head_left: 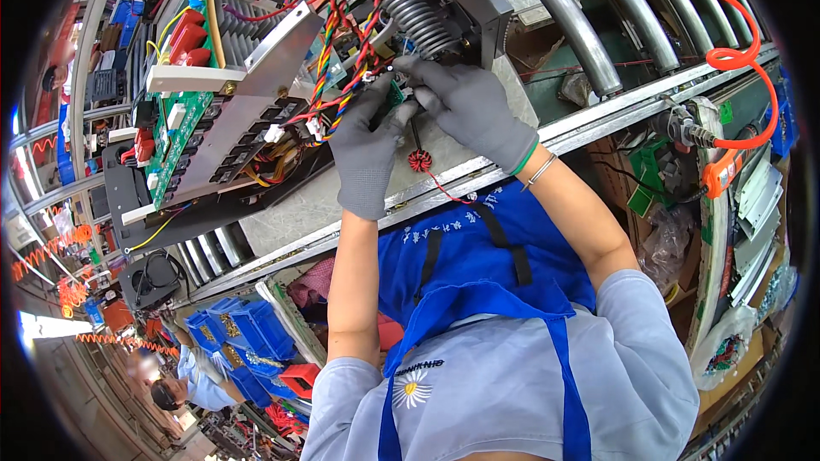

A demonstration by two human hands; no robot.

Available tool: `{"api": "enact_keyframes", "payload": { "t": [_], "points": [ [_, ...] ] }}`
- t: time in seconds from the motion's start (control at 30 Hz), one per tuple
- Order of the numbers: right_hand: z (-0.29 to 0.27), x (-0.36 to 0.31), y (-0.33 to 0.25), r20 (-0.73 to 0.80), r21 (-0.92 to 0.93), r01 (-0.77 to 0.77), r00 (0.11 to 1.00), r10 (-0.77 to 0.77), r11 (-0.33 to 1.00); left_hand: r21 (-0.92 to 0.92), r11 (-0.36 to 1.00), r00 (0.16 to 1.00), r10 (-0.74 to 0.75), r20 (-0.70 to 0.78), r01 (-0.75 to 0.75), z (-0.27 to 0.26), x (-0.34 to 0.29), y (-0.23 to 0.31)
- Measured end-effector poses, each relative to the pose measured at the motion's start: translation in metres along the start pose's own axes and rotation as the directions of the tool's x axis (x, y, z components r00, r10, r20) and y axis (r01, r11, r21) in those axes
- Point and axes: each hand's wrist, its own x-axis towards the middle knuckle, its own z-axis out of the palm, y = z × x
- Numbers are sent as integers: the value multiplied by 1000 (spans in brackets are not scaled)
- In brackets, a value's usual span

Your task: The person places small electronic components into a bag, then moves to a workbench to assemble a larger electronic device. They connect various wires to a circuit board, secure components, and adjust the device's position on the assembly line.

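Note:
Both my hands wear grey gloves and meet at a small green circuit board (395, 93) among the wires. My left hand (366, 145) has its thumb and fingers closed at the board's near left side. From the right, my right hand (474, 111) pinches at the same board, its fingertips partly hiding it. A red-wound ring coil (419, 160) hangs below the fingers on a dark lead, and a thin red wire trails from it. Twisted multicoloured wires (325, 60) run down beside my left hand. Just beyond the fingers lies a grey ribbed hose (414, 8).
A large assembly with a green circuit board (184, 141) and metal plates stands left. Metal rollers (572, 26) lie at upper right, along a metal rail (581, 124). A coiled red air hose (756, 51) hangs right. Blue bins (256, 329) sit lower left, near another person (201, 380).

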Motion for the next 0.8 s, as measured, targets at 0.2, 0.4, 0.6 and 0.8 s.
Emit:
{"api": "enact_keyframes", "payload": {
  "t": [0.2, 0.4, 0.6, 0.8],
  "points": [
    [2, 0, 0, 19, -29, -9, 1000, 10, 1000, -25, 1000, 1000, 15, 21, -15, -1, 2, -2],
    [3, 1, 4, -6, -22, 64, 998, -64, 998, 80, 994, 997, 70, -11, -69, 1, 2, 0],
    [-1, 2, 4, 91, -48, 58, 994, -54, 997, 51, 998, 998, -33, 60, 30, -6, 1, 8],
    [3, 1, 8, 91, -12, 56, 994, -55, 998, -106, 994, 997, 42, 59, -36, -7, 3, -4]
  ]
}}
